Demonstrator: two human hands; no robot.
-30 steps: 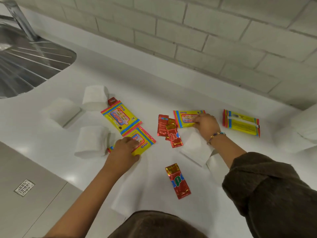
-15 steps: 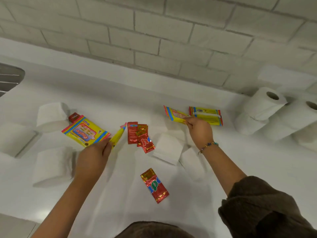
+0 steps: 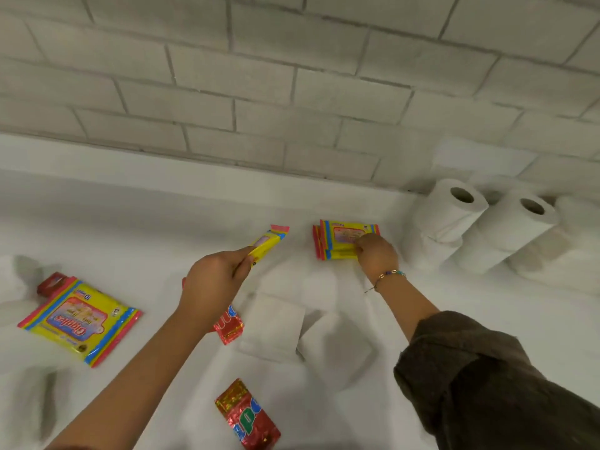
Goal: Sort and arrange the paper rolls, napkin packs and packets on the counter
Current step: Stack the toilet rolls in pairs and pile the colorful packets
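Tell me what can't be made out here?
Head view only:
1. Red packets: left arm covers most; number unclear.
2. Yellow stack: right hand hides a corner; pack count unclear.
3. Far-right rolls: washed out, cut by the edge.
4. Pack in the left hand: seen edge-on, print unreadable.

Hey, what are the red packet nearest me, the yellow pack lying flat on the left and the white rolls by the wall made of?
Crinkly red packet: probably metallised foil film, glossy; it glints gold and creases sharply. Flat yellow pack with striped edges: likely printed plastic film, shiny, with highlights. White rolls: soft matte tissue paper; dark hollow cores, possibly cardboard.
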